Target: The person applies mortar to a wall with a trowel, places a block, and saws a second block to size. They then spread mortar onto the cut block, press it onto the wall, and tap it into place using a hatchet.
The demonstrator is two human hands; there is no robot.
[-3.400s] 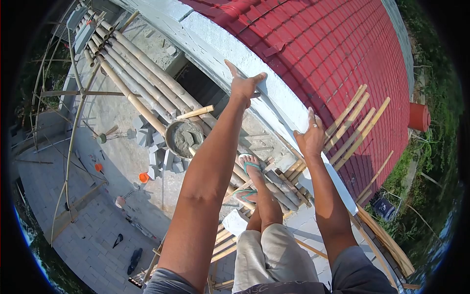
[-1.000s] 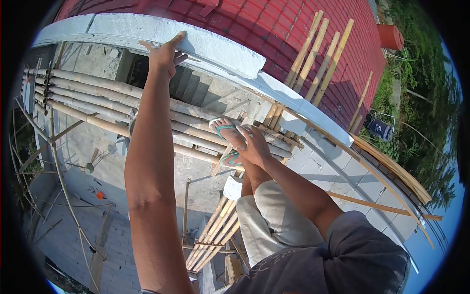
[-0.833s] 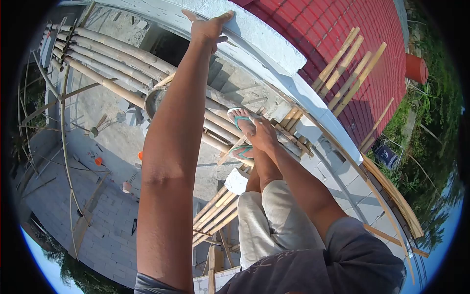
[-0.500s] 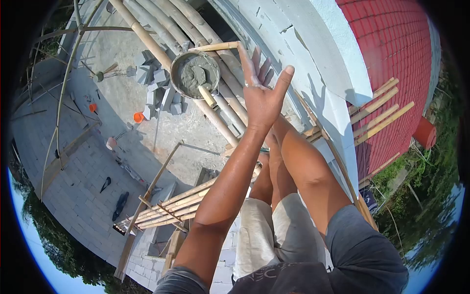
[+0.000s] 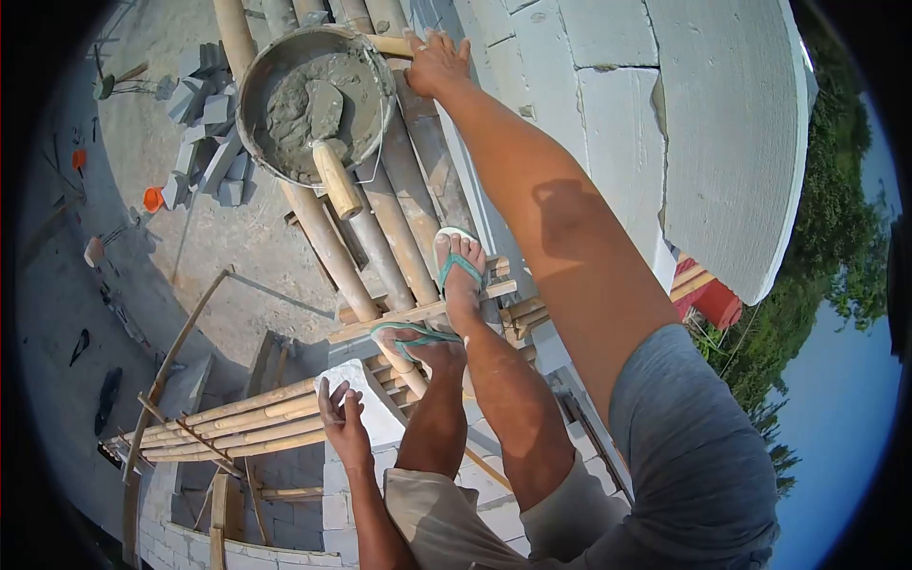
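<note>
My right hand [image 5: 438,65] reaches away from me beside the bucket, fingers apart. Its thumb side meets the end of a light wooden handle [image 5: 389,45] that juts out from behind the bucket rim; the handle's other part is hidden. The bucket [image 5: 249,123] holds wet grey mortar [image 5: 285,104]. A trowel [image 5: 334,176] leans in it, blade in the mortar and wooden grip over the near rim. Low down, my left hand [image 5: 346,427] hangs with loosely bent, separated fingers and nothing in them, in front of a white block [image 5: 385,413].
My sandalled feet [image 5: 458,271] stand on bamboo poles [image 5: 328,252] and a wooden crosspiece. A pale block wall [image 5: 617,123] rises at right. Grey block offcuts [image 5: 204,133] and an orange container [image 5: 153,199] lie on the floor below. More bamboo [image 5: 237,423] runs at lower left.
My hands, close together before, have parted. The left one has dropped back toward me, while the right one has reached out to the wooden handle. My view has shifted closer to the bucket.
</note>
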